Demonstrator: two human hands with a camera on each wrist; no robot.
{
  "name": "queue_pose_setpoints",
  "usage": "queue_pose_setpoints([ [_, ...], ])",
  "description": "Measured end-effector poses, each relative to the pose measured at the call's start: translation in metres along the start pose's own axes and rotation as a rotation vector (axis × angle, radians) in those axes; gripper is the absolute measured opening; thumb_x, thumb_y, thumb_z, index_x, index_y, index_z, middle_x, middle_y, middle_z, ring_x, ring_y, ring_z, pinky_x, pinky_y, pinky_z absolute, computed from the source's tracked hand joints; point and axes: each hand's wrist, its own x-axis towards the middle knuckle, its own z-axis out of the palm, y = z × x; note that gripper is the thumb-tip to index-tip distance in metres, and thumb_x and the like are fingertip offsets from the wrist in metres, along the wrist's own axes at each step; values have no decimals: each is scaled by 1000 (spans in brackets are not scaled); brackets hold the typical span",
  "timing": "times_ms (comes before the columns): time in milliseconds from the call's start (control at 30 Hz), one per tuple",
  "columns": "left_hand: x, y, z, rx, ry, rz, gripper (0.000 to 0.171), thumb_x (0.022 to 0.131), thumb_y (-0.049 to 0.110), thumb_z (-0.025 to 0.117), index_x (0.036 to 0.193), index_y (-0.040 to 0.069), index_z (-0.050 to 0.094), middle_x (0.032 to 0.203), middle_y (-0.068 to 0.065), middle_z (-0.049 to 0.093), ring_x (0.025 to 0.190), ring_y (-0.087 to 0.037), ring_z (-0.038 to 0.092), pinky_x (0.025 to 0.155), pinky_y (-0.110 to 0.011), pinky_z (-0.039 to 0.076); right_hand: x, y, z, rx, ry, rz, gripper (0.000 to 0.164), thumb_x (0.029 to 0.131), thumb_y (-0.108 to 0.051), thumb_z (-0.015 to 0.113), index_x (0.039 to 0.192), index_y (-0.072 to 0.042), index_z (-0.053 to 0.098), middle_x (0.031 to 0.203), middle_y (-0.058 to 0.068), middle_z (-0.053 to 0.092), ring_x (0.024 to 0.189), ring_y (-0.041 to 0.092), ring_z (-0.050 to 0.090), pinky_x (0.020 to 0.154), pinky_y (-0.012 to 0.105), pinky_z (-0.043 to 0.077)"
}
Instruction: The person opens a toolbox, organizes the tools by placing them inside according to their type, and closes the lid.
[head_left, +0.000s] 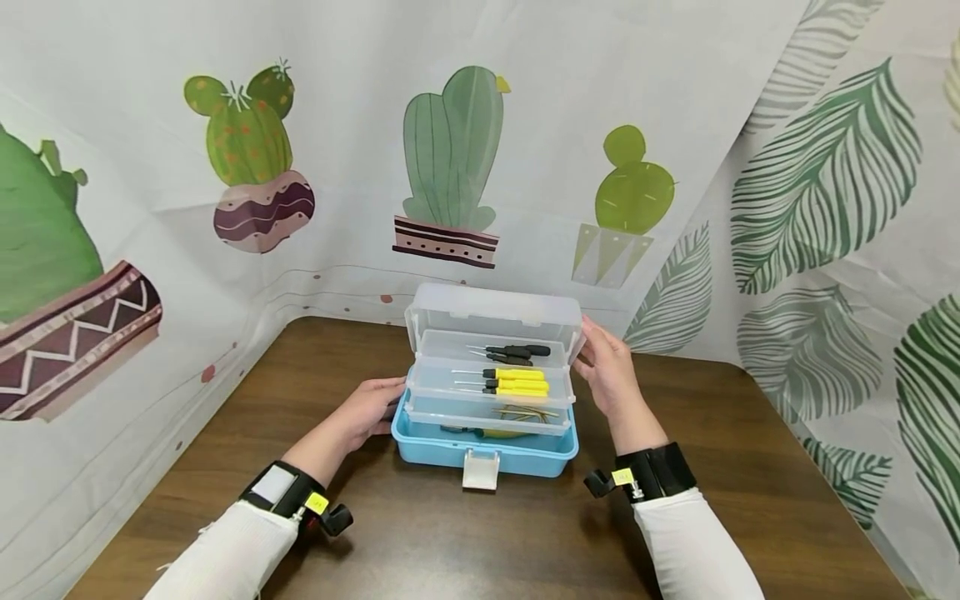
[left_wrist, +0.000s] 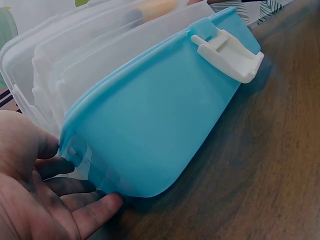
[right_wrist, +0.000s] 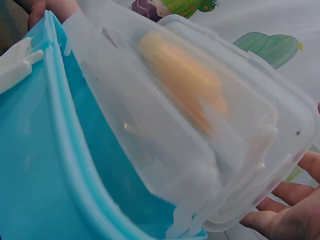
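A blue toolbox (head_left: 487,457) with a translucent lid (head_left: 498,304) stands raised open on the table, its stepped trays fanned out. The trays (head_left: 435,379) hold black-handled screwdrivers (head_left: 517,351), yellow-handled screwdrivers (head_left: 521,383) and thin brass-coloured pieces (head_left: 525,412). A partly hidden yellowish-handled tool (head_left: 501,433) lies in the base. My left hand (head_left: 371,408) rests against the box's left end, its fingers (left_wrist: 95,212) along the lower corner and the thumb near the rim. At the lid's right side, my right hand (head_left: 611,371) touches the edge with extended fingers (right_wrist: 295,192).
A white latch (head_left: 481,471) hangs down at the box's front. The brown wooden table (head_left: 450,542) runs back to a cloth backdrop (head_left: 345,167) printed with cacti and leaves. Both wrists wear black straps (head_left: 656,471) with small cameras.
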Motion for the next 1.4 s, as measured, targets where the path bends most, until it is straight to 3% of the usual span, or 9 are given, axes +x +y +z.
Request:
queue_pose_setpoints([
  [300, -1, 0, 1, 2, 4, 12, 52, 110, 40, 46, 157, 18, 44, 154, -15, 54, 141, -35, 54, 97, -46, 59, -9, 0, 2, -26, -92, -45, 57, 107, -20, 44, 161, -7, 32, 169, 10, 31, 154, 32, 35, 126, 55, 26],
  [533, -1, 2, -2, 29, -20, 27, 63, 112, 51, 24, 159, 12, 40, 155, -19, 51, 136, -33, 58, 97, -42, 58, -14, 8, 6, -55, -140, -102, 59, 104, -12, 45, 162, -7, 30, 173, 7, 20, 155, 33, 29, 126, 56, 24],
  [633, -2, 3, -3, 36, -15, 31, 68, 110, 56, 20, 159, 14, 39, 153, -20, 52, 133, -31, 59, 96, -40, 57, -16, 13, 8, -112, -148, -128, 62, 103, -7, 51, 161, -7, 32, 173, 7, 21, 156, 25, 26, 124, 44, 32],
  [800, -2, 3, -4, 27, -1, 46, 78, 106, 68, 18, 147, 10, 50, 145, -20, 58, 124, -27, 63, 92, -37, 55, -21, 21, 12, -209, -141, -175, 66, 98, -4, 64, 159, -9, 38, 168, 11, 33, 139, 6, 44, 103, 15, 49],
  [1033, 2, 6, -4, 25, 0, 34, 100, 94, 85, 15, 147, 8, 50, 147, -20, 57, 122, -25, 64, 91, -37, 55, -28, 24, 10, -176, -177, -231, 68, 96, 1, 66, 158, -3, 38, 167, 16, 33, 126, -2, 56, 98, 14, 52],
  [1133, 2, 8, -4, 30, -3, 23, 99, 95, 85, 15, 150, 9, 47, 148, -21, 56, 127, -28, 62, 92, -38, 55, -31, 25, 10, -165, -181, -237, 71, 93, 4, 69, 157, -2, 39, 167, 19, 33, 132, 0, 54, 100, 15, 52],
  [1167, 2, 9, -3, 32, -5, 23, 97, 96, 84, 15, 151, 9, 47, 148, -21, 56, 128, -29, 61, 93, -38, 55, -31, 26, 10, -161, -180, -240, 71, 92, 5, 69, 156, -1, 40, 166, 19, 33, 136, 5, 54, 101, 15, 51],
  [1300, 3, 9, -4, 41, -20, 47, 79, 105, 69, 15, 153, 13, 42, 145, -22, 57, 126, -28, 62, 92, -37, 55, -32, 30, 9, -167, -185, -250, 67, 89, 9, 71, 151, 5, 45, 169, 16, 30, 159, 23, 26, 103, 13, 49],
  [1400, 5, 9, -5, 36, -30, 68, 69, 107, 61, 17, 153, 16, 41, 141, -20, 61, 120, -24, 64, 89, -35, 55, -32, 33, 8, -191, -205, -253, 63, 88, 9, 72, 147, 6, 50, 171, 13, 26, 157, 37, 26, 95, 15, 54],
])
